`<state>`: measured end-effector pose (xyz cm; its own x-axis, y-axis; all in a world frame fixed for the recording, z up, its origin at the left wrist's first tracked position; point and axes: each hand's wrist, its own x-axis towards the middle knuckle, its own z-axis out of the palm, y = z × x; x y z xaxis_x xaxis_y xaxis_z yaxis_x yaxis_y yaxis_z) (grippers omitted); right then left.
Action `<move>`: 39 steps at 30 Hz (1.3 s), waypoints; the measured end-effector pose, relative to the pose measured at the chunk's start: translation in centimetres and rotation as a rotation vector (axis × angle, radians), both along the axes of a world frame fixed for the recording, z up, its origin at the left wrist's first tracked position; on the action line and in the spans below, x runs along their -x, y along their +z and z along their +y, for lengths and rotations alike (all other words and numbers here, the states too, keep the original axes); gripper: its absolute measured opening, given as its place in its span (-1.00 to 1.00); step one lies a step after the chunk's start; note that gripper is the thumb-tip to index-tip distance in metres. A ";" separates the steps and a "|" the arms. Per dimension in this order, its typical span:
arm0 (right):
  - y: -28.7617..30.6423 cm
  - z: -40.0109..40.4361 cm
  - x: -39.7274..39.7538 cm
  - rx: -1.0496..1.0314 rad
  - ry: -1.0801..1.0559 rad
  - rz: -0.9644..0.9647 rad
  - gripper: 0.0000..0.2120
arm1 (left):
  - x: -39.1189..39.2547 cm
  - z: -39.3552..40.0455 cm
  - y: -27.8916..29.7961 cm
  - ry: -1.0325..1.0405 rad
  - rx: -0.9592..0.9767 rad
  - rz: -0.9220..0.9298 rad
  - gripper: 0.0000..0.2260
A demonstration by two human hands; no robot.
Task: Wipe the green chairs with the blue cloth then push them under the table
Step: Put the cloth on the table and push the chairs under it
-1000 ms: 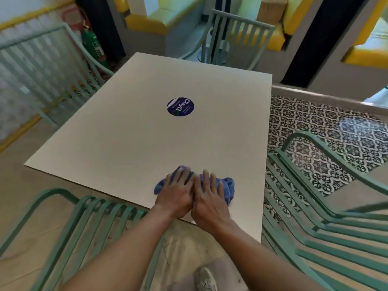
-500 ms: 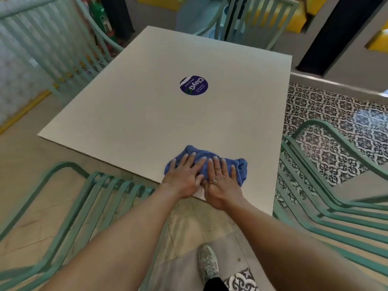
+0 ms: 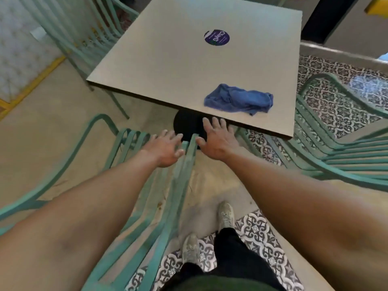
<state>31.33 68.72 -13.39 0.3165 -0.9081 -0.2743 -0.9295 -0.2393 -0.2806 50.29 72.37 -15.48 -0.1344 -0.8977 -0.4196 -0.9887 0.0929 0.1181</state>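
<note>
On the pale worktop [image 3: 178,66] the blue cloth [image 3: 239,100] is lying crumpled while I am spreading both hands' fingers, left hand [image 3: 165,149] and right hand [image 3: 216,137], empty above the green chair [image 3: 184,164].

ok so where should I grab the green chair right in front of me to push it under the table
Take the green chair by the top rail of its back, from behind where you stand. The slatted back faces you, and both the left hand and right hand are open beside it.
</note>
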 end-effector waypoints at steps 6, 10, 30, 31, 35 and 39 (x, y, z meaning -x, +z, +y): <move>-2.2 9.9 -3.4 -0.231 0.006 -0.083 -0.34 | -2.4 7.4 -1.0 -0.057 -0.125 -0.105 -0.38; -3.0 14.7 -4.5 -0.273 -0.017 -0.123 -0.35 | -3.0 11.0 -1.4 -0.018 -0.159 -0.036 -0.38; 1.4 30.3 -13.6 -0.204 -0.080 -0.070 -0.37 | -11.9 27.1 4.2 -0.018 -0.109 0.009 -0.41; 1.6 30.9 -14.5 -0.209 -0.074 -0.073 -0.36 | -12.8 27.8 4.5 -0.016 -0.105 0.002 -0.41; 1.8 32.7 -18.0 -0.212 -0.036 -0.079 -0.30 | -16.9 29.4 5.0 0.000 -0.080 -0.034 -0.36; 1.7 33.7 -21.6 -0.267 -0.061 -0.167 -0.09 | -21.3 30.3 4.6 -0.019 -0.039 -0.045 -0.33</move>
